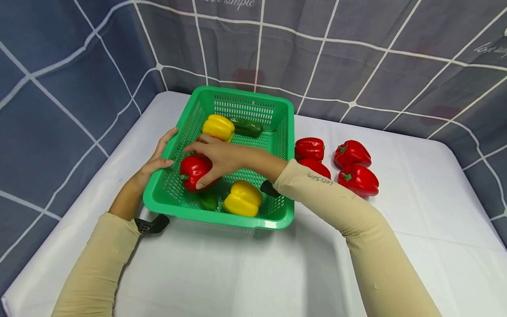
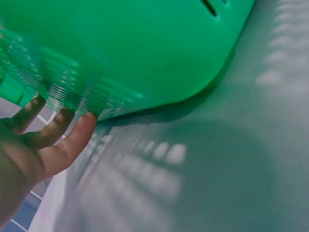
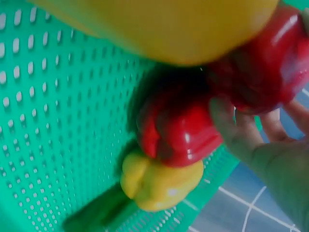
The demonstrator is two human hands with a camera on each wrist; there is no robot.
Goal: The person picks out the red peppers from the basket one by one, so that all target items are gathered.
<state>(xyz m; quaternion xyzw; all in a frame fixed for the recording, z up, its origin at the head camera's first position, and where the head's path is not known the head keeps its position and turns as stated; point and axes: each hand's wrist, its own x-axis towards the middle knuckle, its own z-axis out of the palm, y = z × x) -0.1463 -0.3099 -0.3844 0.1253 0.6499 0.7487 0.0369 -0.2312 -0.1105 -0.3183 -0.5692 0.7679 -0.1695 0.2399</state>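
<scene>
My right hand (image 1: pixel 222 154) reaches into a green plastic basket (image 1: pixel 166 209) and grips a red bell pepper (image 1: pixel 194 169), thumb on its near side and fingers over its far side. A second red bell pepper (image 3: pixel 178 125) lies beside it, mostly covered by the hand in the head view. My left hand (image 1: pixel 152 163) rests against the basket's left side, its fingertips on the slotted wall in the left wrist view. Also in the basket are a yellow bell pepper (image 1: pixel 218 127) at the back, another yellow bell pepper (image 1: pixel 243 199) in front, and a dark green cucumber (image 1: pixel 246 127).
Several red bell peppers lie on the white-covered table right of the basket, among them one nearer pepper (image 1: pixel 358 180) and one farther pepper (image 1: pixel 310 149). A partly hidden green vegetable (image 1: pixel 208 201) sits low in the basket's front. Grey checked curtain (image 1: pixel 293 57) hangs behind the table.
</scene>
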